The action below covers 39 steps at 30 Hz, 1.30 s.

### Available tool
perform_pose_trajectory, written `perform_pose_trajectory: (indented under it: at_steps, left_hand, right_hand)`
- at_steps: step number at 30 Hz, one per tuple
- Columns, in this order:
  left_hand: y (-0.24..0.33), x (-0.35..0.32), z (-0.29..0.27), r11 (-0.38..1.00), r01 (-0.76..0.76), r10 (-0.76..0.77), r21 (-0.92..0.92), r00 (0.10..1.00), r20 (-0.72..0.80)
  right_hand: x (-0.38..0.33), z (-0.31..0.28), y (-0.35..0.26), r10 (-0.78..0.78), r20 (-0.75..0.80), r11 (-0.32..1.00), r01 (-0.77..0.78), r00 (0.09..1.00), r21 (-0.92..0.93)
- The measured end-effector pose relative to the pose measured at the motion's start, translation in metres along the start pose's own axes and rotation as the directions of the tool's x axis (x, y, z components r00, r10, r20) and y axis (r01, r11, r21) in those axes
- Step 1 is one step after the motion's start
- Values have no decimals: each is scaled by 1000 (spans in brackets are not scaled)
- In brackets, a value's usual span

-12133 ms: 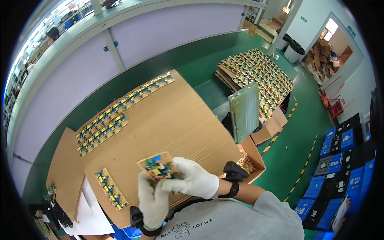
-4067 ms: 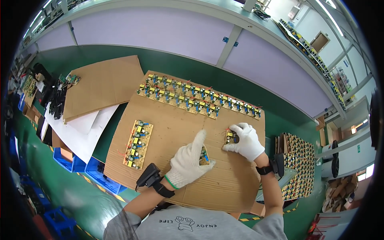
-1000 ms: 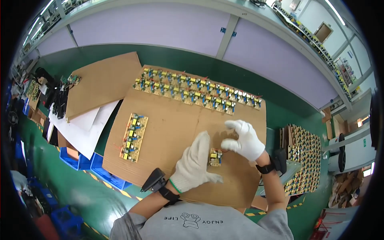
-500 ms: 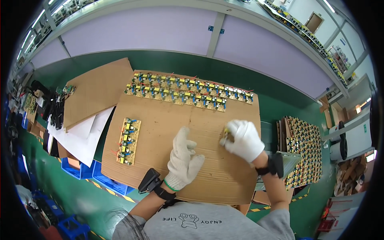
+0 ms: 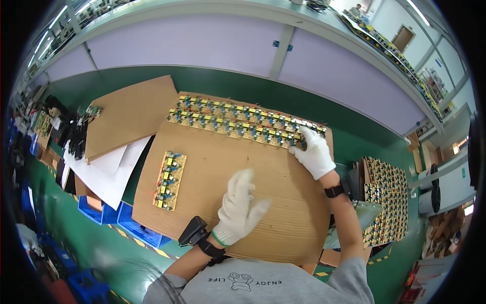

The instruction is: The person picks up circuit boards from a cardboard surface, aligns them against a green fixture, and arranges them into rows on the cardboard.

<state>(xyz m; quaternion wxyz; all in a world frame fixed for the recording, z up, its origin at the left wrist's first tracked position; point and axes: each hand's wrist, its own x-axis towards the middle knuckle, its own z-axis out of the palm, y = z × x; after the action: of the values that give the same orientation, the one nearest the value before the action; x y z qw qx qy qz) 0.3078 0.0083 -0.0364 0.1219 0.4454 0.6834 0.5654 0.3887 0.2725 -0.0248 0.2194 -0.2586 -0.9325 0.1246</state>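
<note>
Two long rows of small circuit boards (image 5: pixel 228 120) with yellow, blue and green parts lie along the far edge of a cardboard sheet (image 5: pixel 253 187). My right hand (image 5: pixel 315 156), in a white glove, is at the right end of the nearer row. Its thumb and fingers close round a small circuit board (image 5: pixel 297 141), partly hidden by the glove. Over the middle of the cardboard hovers my left hand (image 5: pixel 238 206) in a knitted glove, thumb apart from the fingers, holding nothing. A short column of boards (image 5: pixel 169 181) lies at the cardboard's left side.
Stacked panels crowded with boards (image 5: pixel 387 200) stand to the right. Another cardboard sheet (image 5: pixel 121 116) and white paper (image 5: pixel 104 175) lie to the left, above blue bins (image 5: pixel 134 228). Beyond the cardboard runs a bench with purple panels (image 5: pixel 182 43).
My right hand has moved away from me with the small circuit board, from the open cardboard to the nearer row's right end. My left hand stays over the cardboard, its fingers still spread.
</note>
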Motion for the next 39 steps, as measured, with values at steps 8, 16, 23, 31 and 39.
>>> perform_pose_trajectory:
  at_steps: [8, 16, 23, 31, 39]
  left_hand:
    - [29, 8, -76, 193, 359, 34, 913, 928, -371]
    - [-19, -7, -137, 373, 535, -402, 759, 830, -387]
    - [-14, -6, -116, 584, 452, -281, 675, 892, -354]
    - [68, -6, -48, 921, 375, -378, 105, 925, 17]
    - [83, -16, 26, 776, 497, -285, -388, 826, 487]
  right_hand:
    - [-43, -41, 15, 61, -154, 993, -76, 986, -91]
    - [-78, -50, -9, 185, -92, 974, -170, 978, 152]
    - [-93, -58, -49, 213, 102, 900, -236, 972, 366]
    - [-125, -62, -97, 20, 282, 830, -172, 959, 530]
    - [-180, -89, -89, 401, 418, -16, -450, 815, 893]
